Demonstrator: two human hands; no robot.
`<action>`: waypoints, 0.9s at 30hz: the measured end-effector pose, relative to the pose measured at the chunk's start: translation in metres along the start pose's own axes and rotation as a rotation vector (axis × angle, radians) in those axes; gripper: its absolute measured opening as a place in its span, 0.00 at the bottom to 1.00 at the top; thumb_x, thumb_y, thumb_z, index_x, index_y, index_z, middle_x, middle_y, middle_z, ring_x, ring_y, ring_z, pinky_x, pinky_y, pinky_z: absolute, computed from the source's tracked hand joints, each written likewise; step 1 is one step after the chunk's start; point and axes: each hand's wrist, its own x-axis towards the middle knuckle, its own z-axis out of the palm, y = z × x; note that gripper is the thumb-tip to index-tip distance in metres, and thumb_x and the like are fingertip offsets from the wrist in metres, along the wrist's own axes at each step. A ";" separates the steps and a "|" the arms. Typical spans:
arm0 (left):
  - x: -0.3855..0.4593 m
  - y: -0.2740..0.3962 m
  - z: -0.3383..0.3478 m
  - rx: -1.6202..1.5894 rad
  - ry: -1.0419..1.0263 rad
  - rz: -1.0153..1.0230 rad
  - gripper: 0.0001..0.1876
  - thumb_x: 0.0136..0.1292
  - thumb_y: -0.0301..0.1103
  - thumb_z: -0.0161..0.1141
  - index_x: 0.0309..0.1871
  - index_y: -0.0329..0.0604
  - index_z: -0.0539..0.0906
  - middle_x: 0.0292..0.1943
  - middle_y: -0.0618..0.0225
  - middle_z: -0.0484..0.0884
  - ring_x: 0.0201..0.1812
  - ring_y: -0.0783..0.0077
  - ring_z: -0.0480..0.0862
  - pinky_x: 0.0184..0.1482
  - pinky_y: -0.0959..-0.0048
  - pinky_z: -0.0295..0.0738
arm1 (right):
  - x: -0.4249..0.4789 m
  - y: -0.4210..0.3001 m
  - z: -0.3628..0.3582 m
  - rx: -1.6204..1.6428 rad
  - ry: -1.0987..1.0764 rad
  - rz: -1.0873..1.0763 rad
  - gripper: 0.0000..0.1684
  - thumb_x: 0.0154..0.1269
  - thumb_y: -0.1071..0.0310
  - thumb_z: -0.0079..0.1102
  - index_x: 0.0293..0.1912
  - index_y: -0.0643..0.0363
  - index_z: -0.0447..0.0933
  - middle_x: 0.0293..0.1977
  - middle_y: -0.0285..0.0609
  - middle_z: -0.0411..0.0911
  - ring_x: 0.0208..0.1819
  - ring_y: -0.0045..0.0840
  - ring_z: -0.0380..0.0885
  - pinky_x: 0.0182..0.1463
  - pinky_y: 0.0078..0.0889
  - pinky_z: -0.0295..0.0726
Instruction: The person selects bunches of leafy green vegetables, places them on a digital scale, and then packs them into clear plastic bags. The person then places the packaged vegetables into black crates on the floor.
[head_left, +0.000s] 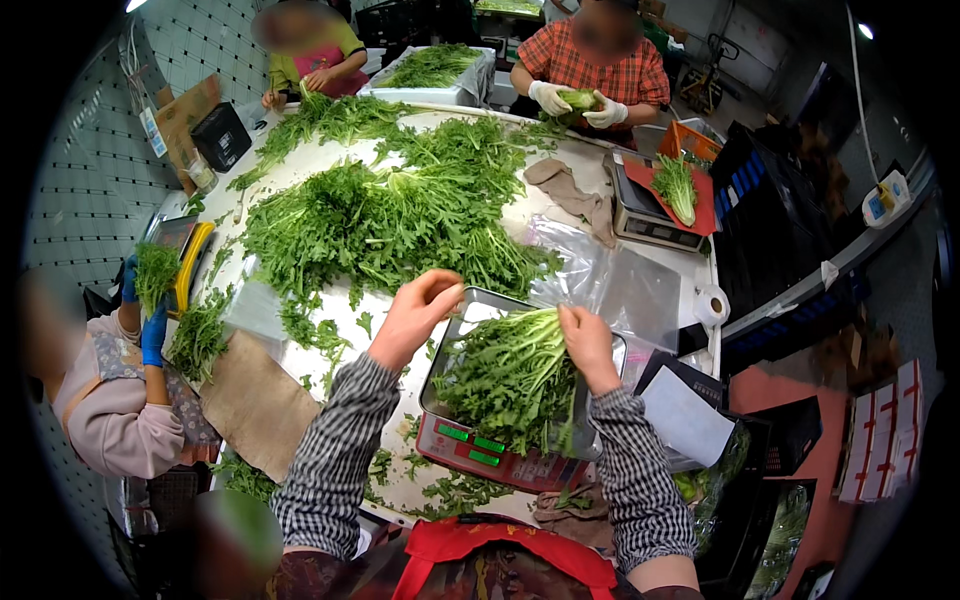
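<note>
A bunch of leafy greens with pale stems (510, 367) lies in a metal tray (616, 360) on a red digital scale (502, 454) whose displays are lit. My right hand (589, 341) has its fingers closed around the stem ends at the tray's right side. My left hand (424, 311) is raised over the tray's upper left corner, its fingers curled and thumb near the fingertips; whether it pinches something small cannot be told. Beyond both hands a large heap of the same greens (375, 217) covers the middle of the white table (360, 322). Clear plastic bags (637, 292) lie right of the heap.
Co-workers stand at the left and far sides, handling greens. A second scale (652, 225) holds a bunch on a red sheet. A brown cloth (570, 191), a tape roll (711, 305), a white paper (688, 416) and a brown mat (259, 401) surround the work area.
</note>
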 end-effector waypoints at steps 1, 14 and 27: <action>0.015 0.002 0.007 0.072 -0.024 0.031 0.21 0.75 0.41 0.61 0.62 0.33 0.79 0.51 0.58 0.87 0.48 0.69 0.86 0.53 0.72 0.80 | 0.001 -0.004 0.002 0.017 -0.014 0.020 0.26 0.78 0.49 0.53 0.37 0.64 0.84 0.34 0.60 0.83 0.34 0.52 0.82 0.42 0.48 0.79; 0.077 -0.013 0.087 0.818 -0.589 0.052 0.32 0.63 0.56 0.69 0.54 0.31 0.83 0.44 0.43 0.87 0.47 0.51 0.87 0.52 0.61 0.79 | 0.003 0.017 -0.006 0.426 -0.079 0.071 0.25 0.75 0.49 0.60 0.38 0.66 0.81 0.22 0.48 0.76 0.24 0.27 0.70 0.34 0.36 0.73; 0.098 -0.048 0.071 0.674 -0.782 -0.034 0.46 0.68 0.63 0.64 0.75 0.32 0.68 0.66 0.43 0.78 0.66 0.52 0.79 0.69 0.63 0.72 | 0.003 0.013 0.000 0.331 -0.185 0.252 0.31 0.72 0.43 0.62 0.51 0.66 0.82 0.38 0.51 0.84 0.40 0.35 0.83 0.50 0.37 0.79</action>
